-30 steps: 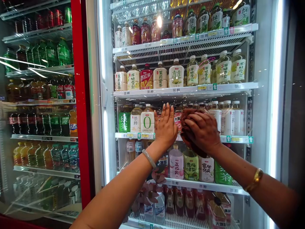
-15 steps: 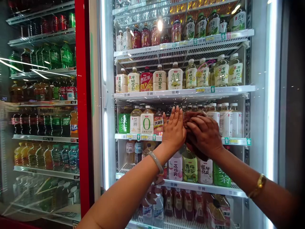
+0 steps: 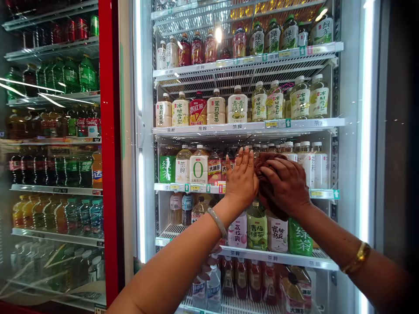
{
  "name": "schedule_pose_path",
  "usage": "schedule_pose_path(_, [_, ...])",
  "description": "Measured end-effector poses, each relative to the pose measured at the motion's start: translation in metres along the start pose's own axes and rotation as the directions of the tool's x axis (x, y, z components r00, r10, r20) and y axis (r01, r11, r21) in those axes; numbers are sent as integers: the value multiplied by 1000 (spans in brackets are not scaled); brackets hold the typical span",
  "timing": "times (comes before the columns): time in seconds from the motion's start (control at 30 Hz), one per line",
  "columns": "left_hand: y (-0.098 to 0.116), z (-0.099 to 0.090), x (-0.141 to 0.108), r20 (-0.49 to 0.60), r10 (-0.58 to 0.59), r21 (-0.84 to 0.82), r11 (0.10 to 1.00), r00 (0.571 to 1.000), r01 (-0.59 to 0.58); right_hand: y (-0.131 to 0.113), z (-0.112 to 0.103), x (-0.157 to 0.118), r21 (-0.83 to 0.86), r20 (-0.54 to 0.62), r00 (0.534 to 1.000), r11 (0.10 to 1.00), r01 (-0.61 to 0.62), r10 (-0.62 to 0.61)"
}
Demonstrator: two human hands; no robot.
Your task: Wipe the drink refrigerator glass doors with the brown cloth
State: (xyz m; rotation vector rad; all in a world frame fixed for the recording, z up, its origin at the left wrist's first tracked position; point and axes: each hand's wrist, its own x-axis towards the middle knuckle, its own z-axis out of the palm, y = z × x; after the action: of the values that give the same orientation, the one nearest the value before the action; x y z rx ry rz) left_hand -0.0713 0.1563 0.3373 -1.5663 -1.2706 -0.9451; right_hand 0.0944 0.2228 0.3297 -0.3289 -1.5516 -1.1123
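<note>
Before the lit white wire shelves point(image 3: 248, 125) of bottled drinks, the right hand point(image 3: 286, 185) clasps a bunched dark brown cloth point(image 3: 270, 174); the left hand point(image 3: 241, 179), fingers extended and holding nothing, lies just beside it.

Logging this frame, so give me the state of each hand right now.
Left hand: open, palm forward, fingers up, no object visible in it.
Right hand: closed on a brown cloth.
</note>
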Motion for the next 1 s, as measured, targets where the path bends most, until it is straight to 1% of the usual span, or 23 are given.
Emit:
schedule_pose_path(0.07, [4, 0, 6, 1, -5, -2, 1000, 1000, 5, 6, 3, 13, -14, -6, 998, 998, 64, -64])
schedule_pose_path(0.1, [5, -2, 9, 0, -6, -1, 1000, 1000, 6, 13, 4, 20, -23, -8, 998, 997, 68, -68])
schedule_pose_path(0.13, [6, -3, 13, -1, -7, 2, 1000, 1000, 7, 22, 5, 26, -29, -12, 999, 998, 47, -47])
schedule_pose_path(0.2, [6, -7, 20, -1, -3, 9, 1000, 1000, 3, 39, 4, 31, -28, -25, 998, 998, -56, 56])
schedule_pose_path(0.23, [6, -8, 22, -2, 1, 11, 1000, 1000, -1, 45, 2, 29, -21, -27, 993, 993, -119, 119])
schedule_pose_path(0.3, [7, -8, 21, -9, 8, 12, 1000, 1000, -8, 49, -2, 14, 0, -18, 977, 977, -212, 212])
schedule_pose_path(0.33, [8, -7, 19, -11, 12, 12, 1000, 1000, -12, 46, -4, 4, 6, -8, 973, 973, -230, 230])
schedule_pose_path(0.4, [11, -2, 13, -4, 21, 13, 1000, 1000, -21, 35, -8, -13, 11, 5, 978, 978, -207, 207])
schedule_pose_path(0.47, [16, 5, 10, 8, 19, 17, 1000, 1000, -19, 25, -8, -20, 15, 1, 992, 992, -124, 124])
schedule_pose_path(0.53, [21, 9, 10, 10, 7, 19, 1000, 1000, -7, 25, -6, -13, 16, -11, 1000, 1000, -15, 15])
schedule_pose_path(0.6, [26, 10, 14, 2, -4, 13, 1000, 1000, 4, 37, -3, 2, 2, -16, 999, 999, 49, -48])
schedule_pose_path(0.63, [28, 10, 17, 0, -4, 8, 1000, 1000, 4, 45, -2, 9, -9, -22, 999, 999, 41, -41])
schedule_pose_path(0.7, [31, 9, 22, 8, 0, -5, 1000, 1000, 0, 62, -2, 16, -25, -33, 998, 999, -45, 44])
schedule_pose_path(0.77, [35, 8, 25, 26, -7, -22, 1000, 1000, 7, 71, -6, 9, -28, -38, 988, 988, -154, 153])
schedule_pose_path(0.83, [40, 9, 25, 40, -22, -42, 999, 999, 24, 68, -11, -6, -32, -23, 979, 978, -206, 205])
schedule_pose_path(0.9, [45, 13, 22, 41, -24, -62, 998, 999, 26, 58, -15, -20, -35, -6, 981, 981, -192, 192])
schedule_pose_path(0.97, [50, 18, 20, 31, -14, -80, 997, 999, 17, 49, -17, -25, -23, 8, 993, 992, -121, 121])
schedule_pose_path(1.0, [53, 20, 20, 25, -13, -87, 996, 1000, 15, 48, -16, -23, -18, 10, 997, 997, -71, 71])
